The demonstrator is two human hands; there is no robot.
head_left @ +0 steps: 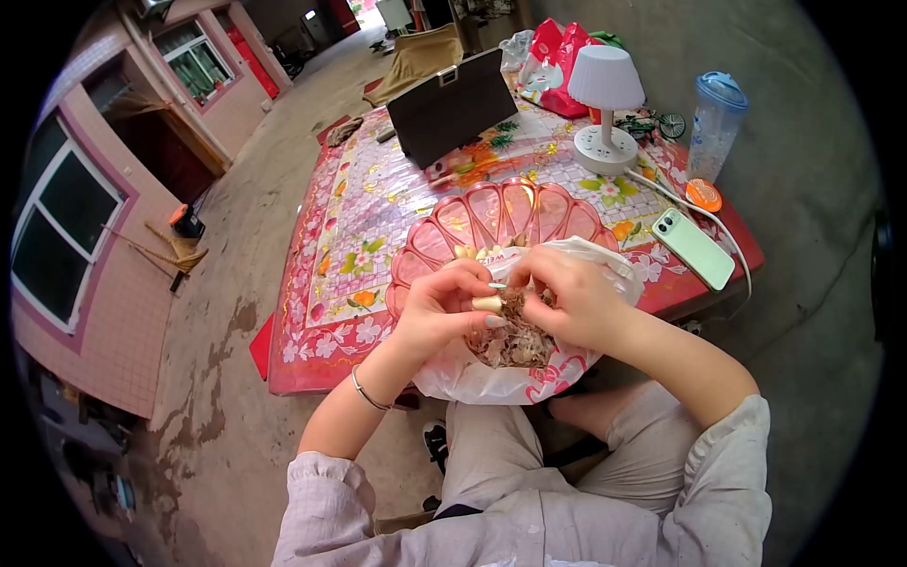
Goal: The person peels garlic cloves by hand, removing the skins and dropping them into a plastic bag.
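Note:
A pale garlic clove [487, 304] is pinched between the thumb and fingers of my left hand [446, 304]. Close beside it, my right hand [565, 295] has its fingers bent and pressed together; what they hold, if anything, is too small to tell. Both hands are over a white plastic bag [472, 386] at the table's front edge. Dry brown peelings [515, 348] fill the bag's opening. Behind the bag lies a pink petal-shaped tray [453, 215], with several pale cloves [470, 252] near its middle, partly hidden by the bag.
On the flowered table [326, 283] stand a dark tablet case [453, 109], a white lamp [606, 80] with a cable, and red bags [557, 66]. A green phone [694, 249], an orange lid [704, 195] and a clear cup [718, 123] are at the right.

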